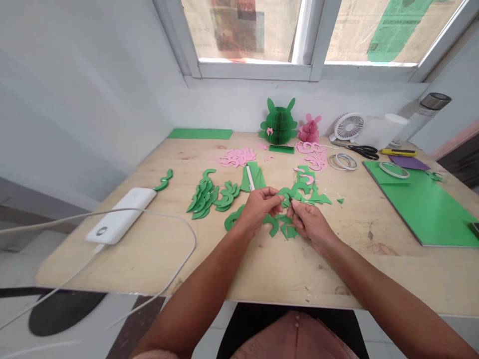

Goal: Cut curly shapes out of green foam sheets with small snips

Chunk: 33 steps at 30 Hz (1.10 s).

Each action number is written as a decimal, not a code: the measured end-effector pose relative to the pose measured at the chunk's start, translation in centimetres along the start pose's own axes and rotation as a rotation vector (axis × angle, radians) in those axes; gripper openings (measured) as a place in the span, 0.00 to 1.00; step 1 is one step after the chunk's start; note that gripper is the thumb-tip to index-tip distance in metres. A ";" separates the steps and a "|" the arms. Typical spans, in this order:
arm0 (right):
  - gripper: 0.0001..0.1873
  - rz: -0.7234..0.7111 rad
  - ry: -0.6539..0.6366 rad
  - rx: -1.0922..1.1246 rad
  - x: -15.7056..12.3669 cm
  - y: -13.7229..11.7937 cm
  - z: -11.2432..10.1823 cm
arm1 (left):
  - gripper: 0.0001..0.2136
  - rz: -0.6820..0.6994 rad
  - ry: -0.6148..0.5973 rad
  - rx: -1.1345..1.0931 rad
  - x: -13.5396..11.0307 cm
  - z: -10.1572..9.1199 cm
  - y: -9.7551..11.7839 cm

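Note:
My left hand [259, 208] and my right hand [310, 223] meet at the middle of the wooden table [149, 249]. Both pinch a curved green paper piece [287, 194] between fingertips. Under and around the hands lie more green curved cut-outs [234, 218]. A stack of green crescent shapes [204, 195] rests to the left of my left hand. A white craft knife [250, 178] lies on a green paper fan just beyond the hands.
A white power bank [120, 215] with a cable sits at left. Pink cut-outs [236, 157], green and pink honeycomb paper animals [279, 122], tape rolls [343, 161], scissors [363, 150], a small fan [348, 126] and a green cutting mat [426, 207] lie farther back and right.

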State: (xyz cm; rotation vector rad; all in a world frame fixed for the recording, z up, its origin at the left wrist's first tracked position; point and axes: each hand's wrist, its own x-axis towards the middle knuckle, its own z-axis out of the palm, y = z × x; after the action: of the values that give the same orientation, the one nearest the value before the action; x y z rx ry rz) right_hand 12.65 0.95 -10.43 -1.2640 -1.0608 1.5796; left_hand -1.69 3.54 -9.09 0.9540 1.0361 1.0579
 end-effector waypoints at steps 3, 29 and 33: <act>0.23 0.000 -0.002 0.015 0.1 0.1 0.0 | 0.13 -0.019 -0.021 -0.011 -0.1 0.2 0.0; 0.23 -0.016 -0.011 0.021 -0.1 0.2 0.0 | 0.11 -0.002 -0.044 0.004 -0.1 0.0 0.0; 0.23 -0.010 0.004 0.025 -0.1 0.1 0.1 | 0.11 -0.004 -0.039 -0.010 -0.1 0.1 0.0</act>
State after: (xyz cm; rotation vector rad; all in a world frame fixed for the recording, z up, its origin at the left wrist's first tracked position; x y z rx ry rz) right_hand 12.59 0.85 -10.53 -1.2430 -1.0407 1.5767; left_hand -1.58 3.38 -9.05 0.9607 0.9993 1.0363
